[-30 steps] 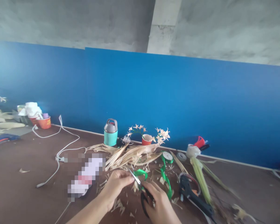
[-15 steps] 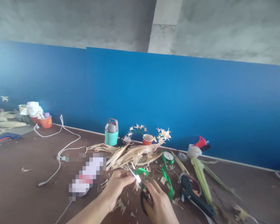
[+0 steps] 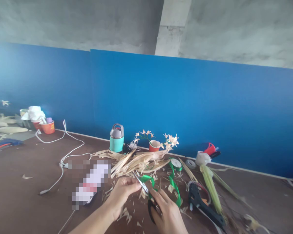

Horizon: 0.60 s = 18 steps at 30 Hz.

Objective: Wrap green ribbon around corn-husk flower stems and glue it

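Note:
My right hand (image 3: 164, 208) is wrapped round the dark handles of a pair of scissors (image 3: 143, 186). Their blades point away and to the left, nearly together, beside my left fingertips. My left hand (image 3: 124, 191) is closed in a pinch at the end of a green ribbon (image 3: 147, 178). The blades and fingers cover the pinched end itself. The ribbon curls behind the scissors and past my right hand. More of it snakes over the table from a ribbon spool (image 3: 176, 164).
Dried corn husks (image 3: 139, 161) and scraps lie ahead. Behind them stand a teal flask (image 3: 116, 143) and a red paper cup (image 3: 154, 146) with husk flowers (image 3: 172, 140). A glue gun (image 3: 202, 203) lies at right, a white cable (image 3: 62, 162) at left.
The scissor blades, spread apart before, have come nearly together. My right hand has moved very slightly; my left hand stays where it was.

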Each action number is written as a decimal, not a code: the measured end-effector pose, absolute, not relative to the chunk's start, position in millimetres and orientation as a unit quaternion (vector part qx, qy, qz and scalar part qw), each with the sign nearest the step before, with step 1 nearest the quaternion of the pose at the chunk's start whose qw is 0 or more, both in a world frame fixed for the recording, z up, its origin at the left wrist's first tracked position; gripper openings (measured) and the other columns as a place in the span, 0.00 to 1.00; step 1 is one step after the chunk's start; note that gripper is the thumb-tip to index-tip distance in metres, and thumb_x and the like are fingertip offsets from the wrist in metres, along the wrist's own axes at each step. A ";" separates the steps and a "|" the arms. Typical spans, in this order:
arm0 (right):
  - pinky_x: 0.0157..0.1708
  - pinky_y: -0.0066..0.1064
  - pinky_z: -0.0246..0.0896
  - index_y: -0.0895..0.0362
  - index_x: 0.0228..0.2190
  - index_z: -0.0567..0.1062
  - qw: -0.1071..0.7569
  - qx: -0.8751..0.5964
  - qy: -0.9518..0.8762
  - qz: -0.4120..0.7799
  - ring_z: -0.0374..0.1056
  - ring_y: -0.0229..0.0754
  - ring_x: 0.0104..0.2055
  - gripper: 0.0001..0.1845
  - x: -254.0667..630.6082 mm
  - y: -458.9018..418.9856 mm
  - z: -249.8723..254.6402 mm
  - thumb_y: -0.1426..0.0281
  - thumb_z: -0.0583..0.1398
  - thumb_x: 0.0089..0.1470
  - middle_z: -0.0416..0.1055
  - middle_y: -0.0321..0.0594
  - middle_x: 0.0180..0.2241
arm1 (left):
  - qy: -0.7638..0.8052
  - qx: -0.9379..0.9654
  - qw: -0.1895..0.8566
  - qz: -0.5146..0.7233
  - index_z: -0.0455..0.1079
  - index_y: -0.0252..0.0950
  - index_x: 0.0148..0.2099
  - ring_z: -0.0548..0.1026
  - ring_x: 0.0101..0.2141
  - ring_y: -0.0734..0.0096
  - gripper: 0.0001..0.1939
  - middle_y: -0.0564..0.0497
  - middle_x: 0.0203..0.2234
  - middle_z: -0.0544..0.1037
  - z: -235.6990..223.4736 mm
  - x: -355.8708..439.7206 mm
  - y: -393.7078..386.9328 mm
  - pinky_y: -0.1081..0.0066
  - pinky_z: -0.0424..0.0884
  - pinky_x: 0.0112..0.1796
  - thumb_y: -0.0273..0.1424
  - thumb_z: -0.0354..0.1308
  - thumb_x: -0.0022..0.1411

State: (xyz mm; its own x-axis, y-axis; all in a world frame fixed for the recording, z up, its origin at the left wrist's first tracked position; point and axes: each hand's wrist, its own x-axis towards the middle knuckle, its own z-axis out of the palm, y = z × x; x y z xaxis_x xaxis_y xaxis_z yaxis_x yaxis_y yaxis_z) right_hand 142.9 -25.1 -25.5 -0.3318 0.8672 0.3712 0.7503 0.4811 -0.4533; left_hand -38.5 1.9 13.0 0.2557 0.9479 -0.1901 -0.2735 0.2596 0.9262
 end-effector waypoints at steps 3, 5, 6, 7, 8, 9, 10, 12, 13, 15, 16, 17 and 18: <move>0.33 0.29 0.68 0.55 0.46 0.70 0.291 -0.506 -0.808 0.089 0.72 0.43 0.35 0.26 142.9 -25.2 -22.8 0.78 0.52 0.43 0.72 0.43 0.36 | 0.407 0.406 0.683 0.451 0.70 0.33 0.20 0.70 0.21 0.71 0.09 0.52 0.16 0.76 12.8 -38.2 1.7 0.72 0.64 0.29 0.33 0.64 0.45; 0.33 0.28 0.68 0.54 0.45 0.71 0.289 -0.511 -0.804 0.092 0.72 0.43 0.35 0.26 142.4 -25.4 -20.5 0.79 0.52 0.43 0.72 0.42 0.36 | 0.407 0.403 0.684 0.452 0.70 0.33 0.20 0.70 0.21 0.71 0.10 0.52 0.16 0.76 13.0 -38.0 1.7 0.72 0.64 0.29 0.33 0.64 0.44; 0.33 0.28 0.68 0.53 0.45 0.71 0.289 -0.513 -0.803 0.096 0.72 0.42 0.34 0.26 141.9 -25.6 -19.1 0.79 0.52 0.42 0.72 0.41 0.36 | 0.406 0.403 0.683 0.453 0.70 0.33 0.20 0.70 0.21 0.72 0.10 0.53 0.16 0.76 13.0 -37.9 1.8 0.72 0.64 0.29 0.33 0.65 0.44; 0.33 0.28 0.68 0.53 0.45 0.70 0.288 -0.515 -0.801 0.100 0.72 0.42 0.34 0.26 141.4 -25.9 -17.9 0.79 0.52 0.42 0.72 0.41 0.36 | 0.404 0.404 0.683 0.455 0.70 0.33 0.19 0.70 0.21 0.72 0.10 0.53 0.16 0.75 13.0 -38.0 1.9 0.72 0.64 0.30 0.33 0.64 0.44; 0.33 0.28 0.68 0.53 0.45 0.70 0.288 -0.518 -0.799 0.104 0.72 0.42 0.33 0.26 140.7 -26.1 -16.9 0.79 0.52 0.42 0.72 0.41 0.36 | 0.401 0.405 0.683 0.457 0.70 0.34 0.19 0.70 0.21 0.72 0.10 0.53 0.16 0.75 12.9 -38.1 2.0 0.72 0.64 0.30 0.33 0.64 0.45; 0.33 0.28 0.68 0.53 0.45 0.70 0.287 -0.520 -0.797 0.106 0.72 0.42 0.33 0.26 140.2 -26.3 -16.3 0.79 0.52 0.42 0.71 0.40 0.35 | 0.399 0.407 0.682 0.458 0.70 0.34 0.19 0.70 0.22 0.72 0.10 0.53 0.16 0.75 12.5 -38.2 2.2 0.72 0.64 0.30 0.33 0.64 0.45; 0.33 0.28 0.68 0.53 0.45 0.70 0.288 -0.522 -0.796 0.105 0.72 0.42 0.33 0.26 139.8 -26.4 -16.3 0.79 0.52 0.42 0.71 0.40 0.35 | 0.397 0.408 0.683 0.457 0.69 0.34 0.19 0.70 0.22 0.72 0.10 0.53 0.16 0.76 12.0 -38.4 2.3 0.71 0.64 0.31 0.33 0.64 0.45; 0.33 0.28 0.68 0.52 0.45 0.70 0.290 -0.523 -0.796 0.098 0.72 0.42 0.33 0.26 139.5 -26.3 -17.4 0.79 0.52 0.42 0.71 0.40 0.35 | 0.403 0.409 0.681 0.455 0.69 0.34 0.19 0.70 0.22 0.72 0.09 0.53 0.16 0.75 10.5 -38.5 2.5 0.71 0.64 0.31 0.32 0.63 0.45; 0.33 0.28 0.68 0.53 0.44 0.70 0.290 -0.521 -0.797 0.094 0.72 0.42 0.33 0.26 139.6 -26.2 -18.1 0.79 0.52 0.42 0.71 0.40 0.35 | 0.407 0.409 0.679 0.454 0.70 0.34 0.19 0.70 0.22 0.72 0.09 0.53 0.16 0.75 9.6 -38.5 2.5 0.71 0.64 0.31 0.32 0.63 0.45; 0.32 0.28 0.68 0.54 0.44 0.70 0.285 -0.518 -0.802 0.090 0.72 0.42 0.33 0.25 140.0 -26.2 -18.5 0.78 0.53 0.42 0.71 0.41 0.36 | 0.414 0.410 0.673 0.455 0.70 0.33 0.20 0.71 0.23 0.71 0.08 0.53 0.17 0.76 8.3 -38.2 2.5 0.71 0.64 0.31 0.31 0.64 0.45; 0.32 0.28 0.68 0.54 0.43 0.70 0.281 -0.516 -0.805 0.089 0.72 0.42 0.33 0.24 140.2 -26.4 -17.9 0.78 0.53 0.42 0.71 0.41 0.36 | 0.418 0.409 0.672 0.455 0.70 0.33 0.20 0.71 0.23 0.71 0.08 0.53 0.17 0.76 7.9 -38.0 2.5 0.71 0.64 0.31 0.31 0.64 0.45; 0.32 0.28 0.68 0.54 0.44 0.70 0.276 -0.514 -0.807 0.089 0.72 0.42 0.33 0.25 140.4 -26.7 -16.7 0.79 0.53 0.42 0.71 0.41 0.35 | 0.420 0.409 0.671 0.454 0.71 0.33 0.21 0.71 0.23 0.70 0.08 0.53 0.17 0.76 7.7 -37.7 2.5 0.71 0.64 0.32 0.31 0.64 0.44; 0.32 0.28 0.68 0.55 0.44 0.70 0.272 -0.513 -0.809 0.090 0.72 0.42 0.33 0.25 140.4 -27.1 -15.0 0.79 0.53 0.41 0.71 0.41 0.35 | 0.421 0.408 0.672 0.453 0.71 0.33 0.21 0.71 0.23 0.70 0.08 0.52 0.18 0.76 7.7 -37.5 2.6 0.70 0.64 0.32 0.31 0.64 0.44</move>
State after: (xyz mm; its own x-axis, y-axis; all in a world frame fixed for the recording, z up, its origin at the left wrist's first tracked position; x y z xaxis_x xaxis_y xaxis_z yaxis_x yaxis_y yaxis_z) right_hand 140.4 -27.1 -15.0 -0.3249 0.8793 0.3482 0.7815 0.4570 -0.4247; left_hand -37.5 2.6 7.7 0.2354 0.9519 -0.1960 -0.2659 0.2570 0.9291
